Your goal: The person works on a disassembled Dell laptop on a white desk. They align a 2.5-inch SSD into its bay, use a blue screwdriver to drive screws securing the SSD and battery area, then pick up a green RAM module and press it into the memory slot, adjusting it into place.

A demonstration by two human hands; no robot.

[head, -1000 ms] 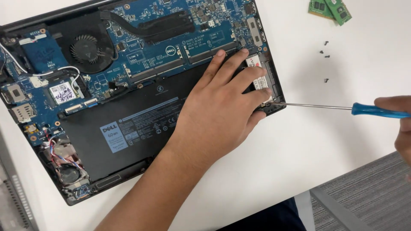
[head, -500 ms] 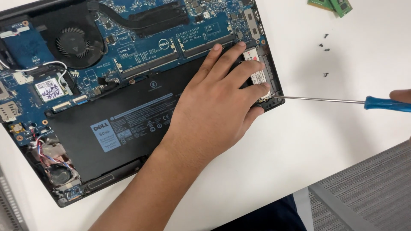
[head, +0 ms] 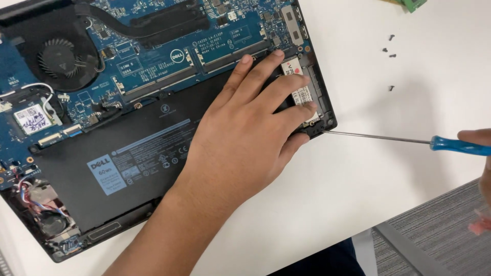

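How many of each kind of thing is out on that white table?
Opened laptop: 1
Blue-handled screwdriver: 1
Loose black screws: 4
Green circuit cards at the top edge: at least 1, cropped
Total: at least 7

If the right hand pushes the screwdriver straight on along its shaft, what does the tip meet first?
Most likely the corner of the open laptop: the screwdriver in the right hand points left, its tip already at that corner, just below the left hand. Exact contact is unclear.
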